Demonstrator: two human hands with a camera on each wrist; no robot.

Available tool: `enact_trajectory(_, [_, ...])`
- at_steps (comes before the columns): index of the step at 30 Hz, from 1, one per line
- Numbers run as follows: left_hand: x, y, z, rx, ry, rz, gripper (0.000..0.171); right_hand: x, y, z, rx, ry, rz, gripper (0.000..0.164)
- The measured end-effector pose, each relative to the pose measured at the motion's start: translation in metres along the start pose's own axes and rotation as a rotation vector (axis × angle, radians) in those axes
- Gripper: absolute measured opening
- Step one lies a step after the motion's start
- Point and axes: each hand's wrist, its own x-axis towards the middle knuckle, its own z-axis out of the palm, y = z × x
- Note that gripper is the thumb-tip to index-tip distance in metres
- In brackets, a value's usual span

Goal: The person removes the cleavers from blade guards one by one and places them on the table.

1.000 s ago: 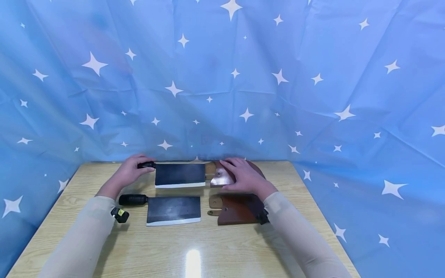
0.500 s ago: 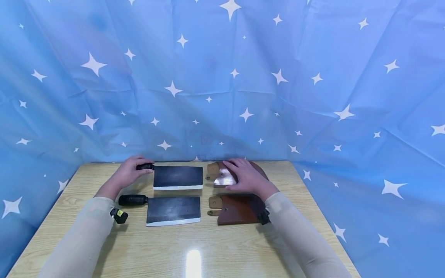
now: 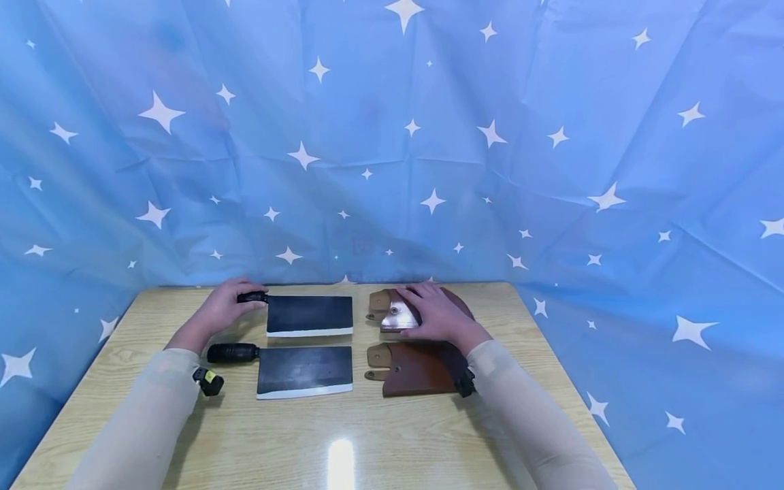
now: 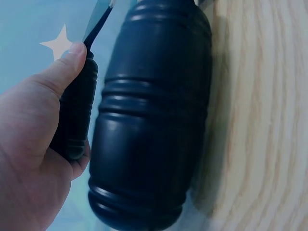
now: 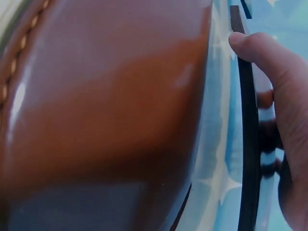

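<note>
My left hand [image 3: 222, 312] grips the black handle of the far cleaver [image 3: 309, 314], its dark blade pointing right with the pale edge toward me. In the left wrist view, the thumb lies along that handle [image 4: 79, 106]. My right hand [image 3: 437, 316] holds the far brown leather sheath [image 3: 399, 318] across its width, thumb at the near edge, fingers over the far side. Between blade tip and sheath a small gap shows. The right wrist view has the held sheath edge-on as a dark strip [image 5: 250, 130]; some of its fingers are partly hidden behind it.
Nearer to me, a second cleaver [image 3: 305, 372] lies on the wooden table [image 3: 275, 442], with a second sheath [image 3: 422, 371] to its right. Its unsnapped strap points left. A blue star-patterned cloth [image 3: 367, 136] hangs behind the table's back edge.
The far cleaver has shifted left and slightly toward me, away from the far sheath it met a second ago. My right hand and that sheath have moved a little right.
</note>
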Motion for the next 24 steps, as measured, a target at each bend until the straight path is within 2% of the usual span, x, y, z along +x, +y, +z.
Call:
enact_trajectory(12, [-0.002, -0.013, 0.003, -0.008, -0.036, -0.037, 0.047, 0.0, 0.001, 0.002, 0.017, -0.032, -0.004, 0.107])
enact_trajectory(24, [-0.003, -0.019, 0.007, -0.02, -0.054, -0.058, 0.045, 0.001, 0.001, 0.006, 0.041, -0.092, 0.022, 0.103])
